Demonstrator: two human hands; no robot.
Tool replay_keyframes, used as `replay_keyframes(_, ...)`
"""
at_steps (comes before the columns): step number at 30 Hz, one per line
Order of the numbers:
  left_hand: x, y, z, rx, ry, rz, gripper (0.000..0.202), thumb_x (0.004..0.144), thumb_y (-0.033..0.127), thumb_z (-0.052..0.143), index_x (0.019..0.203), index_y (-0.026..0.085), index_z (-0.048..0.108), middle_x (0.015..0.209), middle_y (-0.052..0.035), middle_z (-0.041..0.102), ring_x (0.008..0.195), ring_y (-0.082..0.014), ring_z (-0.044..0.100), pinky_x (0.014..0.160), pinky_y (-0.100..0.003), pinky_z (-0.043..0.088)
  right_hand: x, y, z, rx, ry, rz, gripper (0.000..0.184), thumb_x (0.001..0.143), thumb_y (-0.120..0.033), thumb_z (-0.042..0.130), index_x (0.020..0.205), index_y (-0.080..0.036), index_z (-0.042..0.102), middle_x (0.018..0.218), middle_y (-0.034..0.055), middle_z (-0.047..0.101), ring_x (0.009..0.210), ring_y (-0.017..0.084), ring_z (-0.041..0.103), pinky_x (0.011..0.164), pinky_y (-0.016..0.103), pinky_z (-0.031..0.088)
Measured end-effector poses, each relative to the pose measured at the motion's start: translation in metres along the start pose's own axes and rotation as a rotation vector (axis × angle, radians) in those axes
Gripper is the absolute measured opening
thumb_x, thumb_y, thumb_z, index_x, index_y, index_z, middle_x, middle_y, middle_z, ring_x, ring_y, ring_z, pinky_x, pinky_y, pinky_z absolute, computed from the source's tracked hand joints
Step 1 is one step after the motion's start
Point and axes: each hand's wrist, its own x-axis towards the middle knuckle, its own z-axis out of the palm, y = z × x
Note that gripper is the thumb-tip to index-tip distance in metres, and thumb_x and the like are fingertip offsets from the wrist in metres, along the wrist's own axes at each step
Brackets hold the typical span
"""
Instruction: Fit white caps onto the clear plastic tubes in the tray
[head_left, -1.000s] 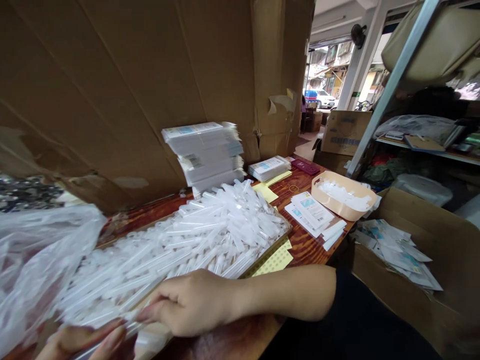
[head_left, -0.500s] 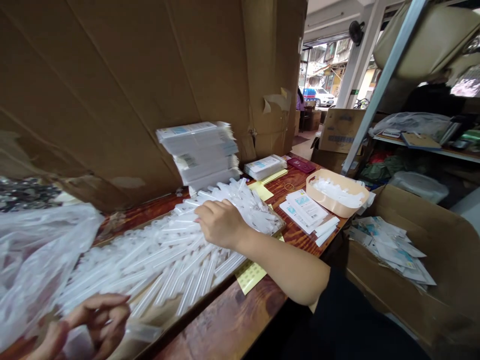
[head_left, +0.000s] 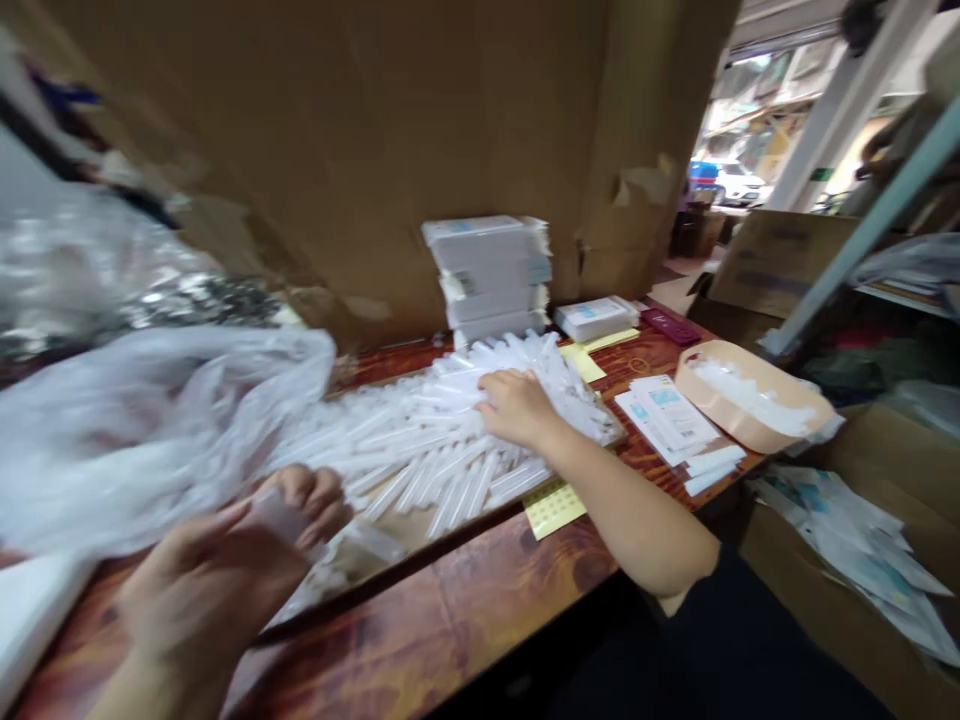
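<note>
A large heap of clear, whitish plastic tubes (head_left: pixel 405 425) lies in a shallow cardboard tray (head_left: pixel 420 545) on the table. My right hand (head_left: pixel 521 408) rests on the far right part of the heap, with its fingers bent and closed on tubes there; how many it grips is hidden. Nearer to me at the lower left, my left hand (head_left: pixel 232 560) is closed around a translucent whitish plastic piece (head_left: pixel 279 512). Motion blurs this hand, and the piece's full shape cannot be made out.
A clear plastic bag (head_left: pixel 150 440) bulges at the left. Stacked white packets (head_left: pixel 487 275) stand behind the tubes against a big cardboard sheet (head_left: pixel 375 150). Rightward lie printed cards (head_left: pixel 667 415), a peach basket (head_left: pixel 750 395) of white pieces, a yellow sticker sheet (head_left: pixel 553 508) and a carton of packets (head_left: pixel 855 540).
The view has swung left, so the table things sit farther right. My left hand has come more fully into view with the whitish piece. My right hand stays at the tube heap.
</note>
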Motion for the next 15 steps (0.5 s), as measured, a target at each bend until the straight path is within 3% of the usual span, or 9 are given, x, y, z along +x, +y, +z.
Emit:
replay_keyframes(2, -0.007, 0.001, 0.008, 0.002, -0.066, 0.021, 0.032, 0.045, 0.032, 0.081, 0.063, 0.017, 0.060, 0.067, -0.0025, 0.050, 0.054, -0.0127, 0.048, 0.048, -0.028, 0.051, 0.000, 0.004, 0.000, 0.057, 0.038, 0.003, 0.013, 0.093, -0.020, 0.069, 0.105, -0.016, 0.071, 0.115, 0.0135, 0.077, 0.111, 0.029, 0.069, 0.101, 0.047, 0.049)
replay_keyframes(6, -0.003, -0.002, 0.003, -0.011, -0.046, 0.069, 0.025, 0.060, 0.026, 0.084, 0.062, 0.015, 0.061, 0.068, -0.0020, 0.054, 0.057, -0.0114, 0.052, 0.053, -0.024, 0.051, -0.001, 0.009, -0.004, 0.151, 0.144, -0.034, 0.011, 0.095, -0.023, 0.064, 0.102, -0.017, 0.070, 0.110, 0.0132, 0.076, 0.109, 0.028, 0.068, 0.100, 0.046, 0.048)
replay_keyframes(9, 0.006, 0.000, -0.006, -0.099, 0.142, 0.228, 0.018, 0.072, 0.025, 0.080, 0.067, 0.014, 0.066, 0.076, -0.0047, 0.062, 0.064, -0.0131, 0.060, 0.056, -0.023, 0.053, -0.005, 0.004, -0.008, 0.240, 0.298, -0.107, 0.013, 0.098, -0.028, 0.058, 0.094, -0.019, 0.068, 0.096, 0.0090, 0.075, 0.091, 0.024, 0.069, 0.089, 0.041, 0.051)
replay_keyframes(11, 0.011, 0.005, -0.014, -0.143, 0.270, 0.341, 0.016, 0.079, 0.024, 0.077, 0.071, 0.013, 0.069, 0.071, -0.0023, 0.061, 0.057, -0.0093, 0.054, 0.050, -0.019, 0.047, -0.008, -0.007, -0.008, 0.291, 0.347, -0.211, 0.015, 0.098, -0.028, 0.058, 0.089, -0.020, 0.067, 0.088, 0.0064, 0.073, 0.083, 0.022, 0.067, 0.082, 0.038, 0.051)
replay_keyframes(13, 0.015, 0.009, -0.023, -0.168, 0.334, 0.423, 0.014, 0.083, 0.025, 0.076, 0.075, 0.014, 0.071, 0.057, 0.0039, 0.049, 0.046, -0.0048, 0.040, 0.044, -0.015, 0.037, -0.008, -0.023, -0.005, 0.298, 0.231, -0.360, 0.014, 0.098, -0.025, 0.058, 0.088, -0.020, 0.067, 0.086, 0.0062, 0.072, 0.082, 0.020, 0.066, 0.079, 0.035, 0.050)
replay_keyframes(15, 0.018, 0.012, -0.030, -0.175, 0.355, 0.478, 0.013, 0.085, 0.026, 0.077, 0.078, 0.016, 0.073, 0.049, 0.0081, 0.037, 0.041, -0.0032, 0.030, 0.042, -0.013, 0.030, -0.005, -0.046, 0.001, 0.246, -0.016, -0.505, 0.013, 0.097, -0.019, 0.056, 0.091, -0.018, 0.068, 0.090, 0.0079, 0.072, 0.084, 0.020, 0.065, 0.080, 0.033, 0.050)
